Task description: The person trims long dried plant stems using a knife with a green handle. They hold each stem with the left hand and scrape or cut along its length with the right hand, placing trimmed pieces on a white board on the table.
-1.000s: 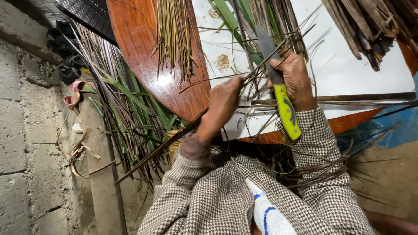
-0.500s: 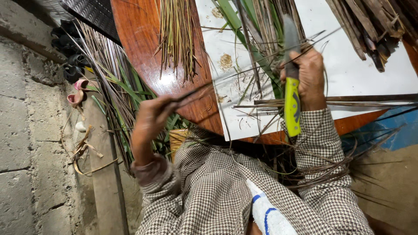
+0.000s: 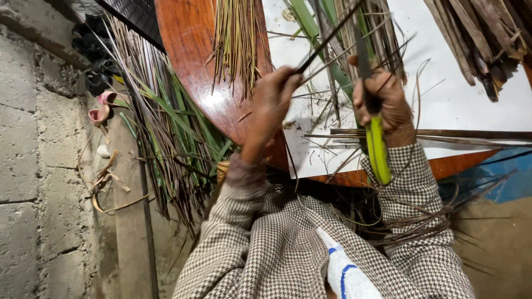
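A rough grey concrete-block wall (image 3: 33, 166) fills the frame's left side. A polished reddish-brown wooden table (image 3: 194, 50) occupies the upper centre, with bare concrete floor (image 3: 133, 232) below it.

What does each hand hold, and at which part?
The left hand pinches a thin dark leaf rib at its lower end. The right hand grips a knife where yellow-green handle meets blade.

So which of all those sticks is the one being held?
The long dark leaf rib pinched in the left hand, slanting up off the table; the other ribs lie loose or bundled.
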